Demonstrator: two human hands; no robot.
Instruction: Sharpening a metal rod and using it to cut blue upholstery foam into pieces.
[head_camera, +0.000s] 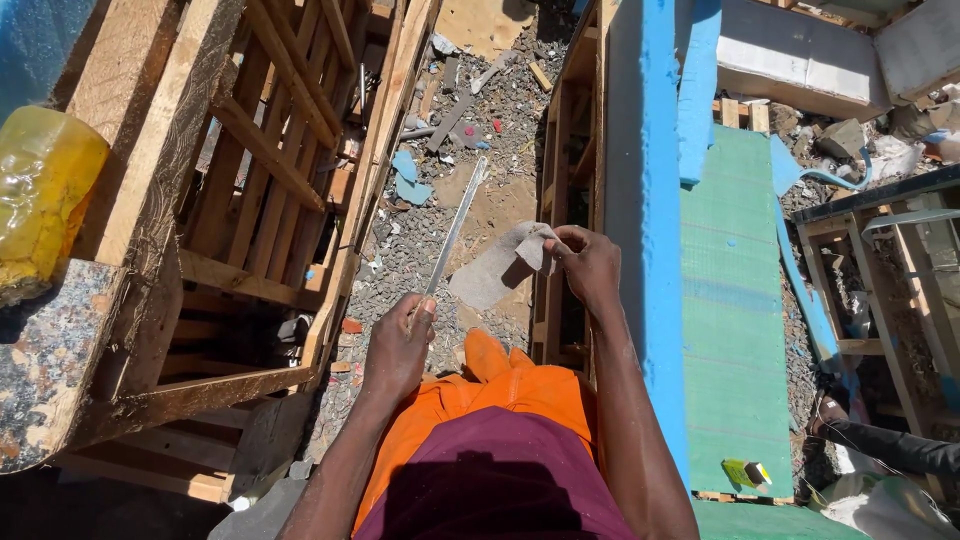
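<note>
Left hand: closed around the near end of a long thin metal blade, thumb along its edge.
Blade: slanted up and away over the gravel ground, tip free in the air.
Right hand: fingertips pinched on a corner of a grey sheet of sandpaper, just right of the blade.
Open room: a narrow gravel strip between the wooden slatted frame on the left and the blue painted post on the right.
Edges: a green board lay beyond the post.
Containers: a yellow plastic bottle stood at far left; a small green and yellow packet lay on the green board's near end.
</note>
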